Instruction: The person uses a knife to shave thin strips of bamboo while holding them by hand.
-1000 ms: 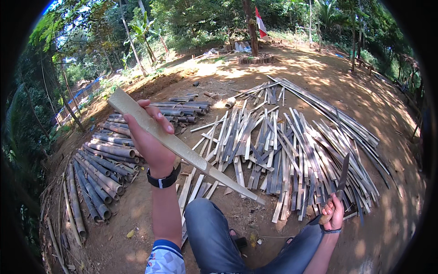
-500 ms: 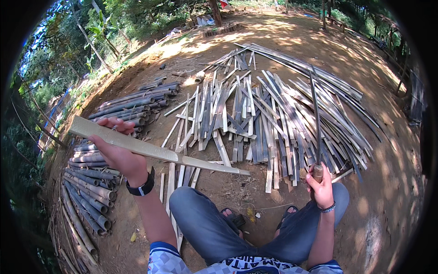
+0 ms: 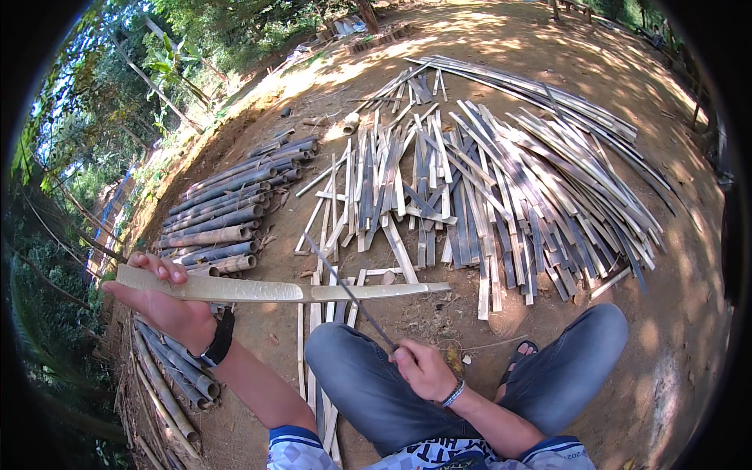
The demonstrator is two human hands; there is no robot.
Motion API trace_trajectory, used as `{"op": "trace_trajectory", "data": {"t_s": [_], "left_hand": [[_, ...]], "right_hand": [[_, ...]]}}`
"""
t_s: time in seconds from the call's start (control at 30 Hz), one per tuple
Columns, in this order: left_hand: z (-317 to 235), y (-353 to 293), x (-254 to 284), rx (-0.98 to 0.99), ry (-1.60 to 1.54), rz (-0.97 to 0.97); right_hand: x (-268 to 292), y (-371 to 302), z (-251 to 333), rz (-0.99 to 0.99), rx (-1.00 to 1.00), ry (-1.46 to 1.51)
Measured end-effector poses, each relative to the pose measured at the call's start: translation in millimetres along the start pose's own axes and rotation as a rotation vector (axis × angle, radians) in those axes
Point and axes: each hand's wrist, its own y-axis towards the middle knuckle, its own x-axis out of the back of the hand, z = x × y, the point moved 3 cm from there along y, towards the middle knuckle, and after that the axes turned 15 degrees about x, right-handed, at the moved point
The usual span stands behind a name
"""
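Observation:
A pale split-bamboo strip [image 3: 251, 292] lies nearly level across the view, above my knees. My left hand [image 3: 168, 312] grips its left end, thumb below and fingers curled over the top. A step or notch shows near the strip's middle, where its right part gets narrower. In my right hand [image 3: 427, 372], closed in front of my lap, is a long narrow-bladed knife [image 3: 333, 272]. Its blade slants up to the left and crosses the strip's right part; whether they touch I cannot tell. The handle is hidden by my fingers.
Ahead lies a big spread of split bamboo strips [image 3: 540, 211] on bare dirt. Whole bamboo poles [image 3: 227, 211] are stacked at the left, with more poles [image 3: 168, 392] lower down. Several strips [image 3: 316, 368] lie beside my left knee. Trees and brush edge the far left.
My right hand has swung left from beside my right knee, bringing the knife across the strip. The strip has tipped from slanting down rightward to nearly level, and my left hand is lower.

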Motion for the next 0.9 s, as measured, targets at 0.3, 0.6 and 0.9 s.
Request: {"op": "trace_trajectory", "data": {"t_s": [0.3, 0.6, 0.9], "left_hand": [[4, 3, -8, -0.025, 0.095, -0.084], [6, 3, -14, -0.063, 0.117, -0.077], [12, 0, -34, -0.08, 0.126, -0.112]], "right_hand": [[-10, -4, -70, 0.014, -0.171, -0.171], [-12, 10, -42, 0.085, -0.134, -0.076], [19, -14, -130, -0.115, -0.43, -0.053]]}}
